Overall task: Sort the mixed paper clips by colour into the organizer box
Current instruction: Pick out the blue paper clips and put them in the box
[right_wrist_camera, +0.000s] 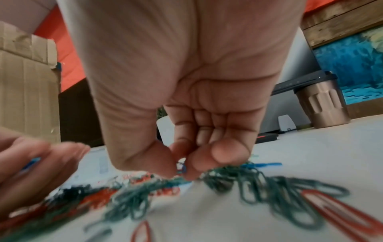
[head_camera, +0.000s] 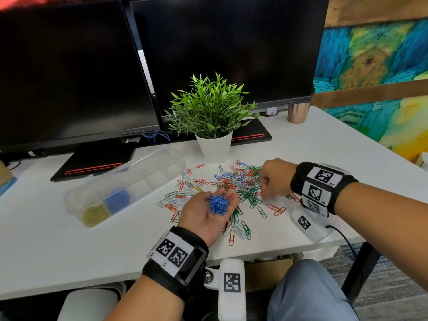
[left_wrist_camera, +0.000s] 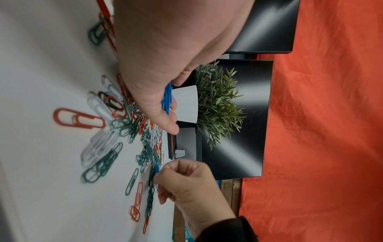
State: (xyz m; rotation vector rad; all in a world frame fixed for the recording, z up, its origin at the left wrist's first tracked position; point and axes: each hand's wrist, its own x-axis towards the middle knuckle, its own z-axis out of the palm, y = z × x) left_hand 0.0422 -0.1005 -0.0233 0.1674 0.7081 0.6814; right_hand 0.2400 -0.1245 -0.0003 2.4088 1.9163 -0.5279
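Mixed paper clips [head_camera: 234,181] in red, green, white and blue lie scattered on the white desk [head_camera: 69,251]. My left hand [head_camera: 196,214] is held palm up over the near side of the pile, cupping a heap of blue clips [head_camera: 217,203], also seen in the left wrist view as blue clips [left_wrist_camera: 167,98]. My right hand [head_camera: 275,177] reaches down into the right side of the pile, thumb and forefinger pinching a small blue clip [right_wrist_camera: 182,168]. The clear organizer box [head_camera: 139,172] lies open at the left, with yellow clips [head_camera: 95,214] and blue clips [head_camera: 117,200] in its two nearest compartments.
A potted plant [head_camera: 214,147] stands just behind the pile. Two dark monitors [head_camera: 69,77] line the back of the desk. A copper tumbler [head_camera: 298,112] is at the back right. A white tagged device [head_camera: 310,225] with a cable sits at the desk's front edge, right.
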